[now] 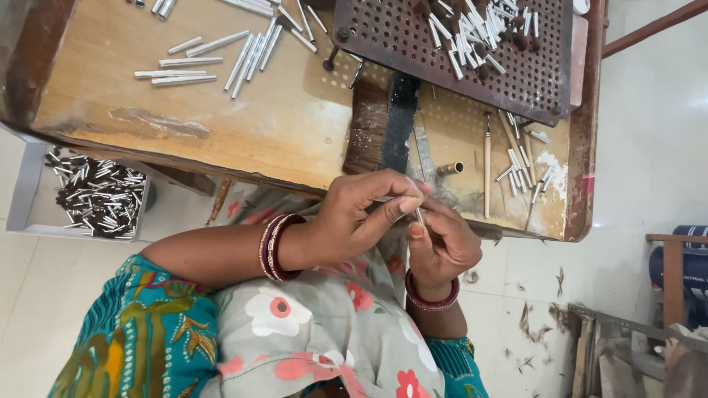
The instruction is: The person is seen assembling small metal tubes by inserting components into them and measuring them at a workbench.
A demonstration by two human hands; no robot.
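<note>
Both hands meet just past the near edge of the worn wooden counter (243, 133). The left hand (354, 221) and right hand (442, 247) pinch 1 thin silver metal tube (419, 215) between fingertips, apparently fitting or checking it. A steady fingertip grip seems needed next. Its long axis runs near-to-far, nearly upright, the exposed end pointing toward the counter.

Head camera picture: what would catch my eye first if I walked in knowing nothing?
Probably the two hands, left hand and right hand, meeting at the wooden table's near edge and pinching a tiny silver tube. Next, the rusty perforated plate heaped with tubes at the far right, and the box of tubes below left.
</note>
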